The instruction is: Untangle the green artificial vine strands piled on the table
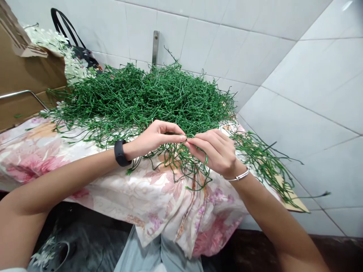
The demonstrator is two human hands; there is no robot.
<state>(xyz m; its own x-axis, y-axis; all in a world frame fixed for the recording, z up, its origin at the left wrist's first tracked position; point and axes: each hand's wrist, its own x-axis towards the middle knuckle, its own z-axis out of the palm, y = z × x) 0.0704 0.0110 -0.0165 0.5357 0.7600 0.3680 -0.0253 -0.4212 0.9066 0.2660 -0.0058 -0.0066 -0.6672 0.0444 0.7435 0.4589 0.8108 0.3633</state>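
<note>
My left hand (159,136), with a black band at its wrist, pinches thumb against fingers at the front of a big heap of green artificial stems (159,94). Fingertip to fingertip with it is my right hand (215,151), also closed in a pinch, a silver bangle on that wrist. Between the two sets of fingertips is a thin green stem, mostly hidden by the fingers. Loose stems (181,162) hang below both hands over the flowered cloth (121,196).
A cardboard box (34,75) stands at the left with white artificial flowers (73,64) beside it. Behind them is a dark bag (85,54) with black handles. More green stems (263,162) lie at the right, near the tiled wall (312,94). A metal bracket (155,47) is fixed behind the heap.
</note>
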